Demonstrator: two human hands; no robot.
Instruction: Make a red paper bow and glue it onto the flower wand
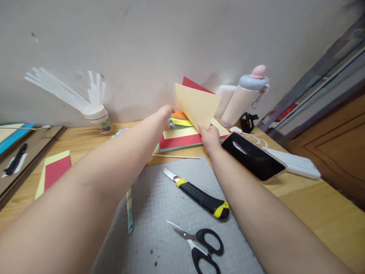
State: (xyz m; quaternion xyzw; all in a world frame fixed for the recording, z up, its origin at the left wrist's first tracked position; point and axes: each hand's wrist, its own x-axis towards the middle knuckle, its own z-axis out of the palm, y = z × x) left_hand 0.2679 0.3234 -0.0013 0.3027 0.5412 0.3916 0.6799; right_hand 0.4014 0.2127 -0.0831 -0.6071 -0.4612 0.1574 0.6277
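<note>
My right hand (210, 137) grips the lower corner of a cream sheet of paper (198, 101), lifting it at a tilt above a stack of coloured paper. A red sheet (196, 84) shows behind it. At the stack's left side, my left hand (167, 116) curls its fingers around the edge of orange and yellow paper pieces (182, 120); some of its fingers are hidden. Below them lies the red sheet (182, 142) of the stack. A thin wooden stick (176, 156) lies in front of the stack.
On the grey cutting mat (154, 205) lie a utility knife (202, 198) with its blade out, scissors (196, 243) and a striped paper tube (129, 213). A phone (253, 156) and bottle (242, 97) stand right. Left are a cup (98, 120) of white strips and red paper (58, 169).
</note>
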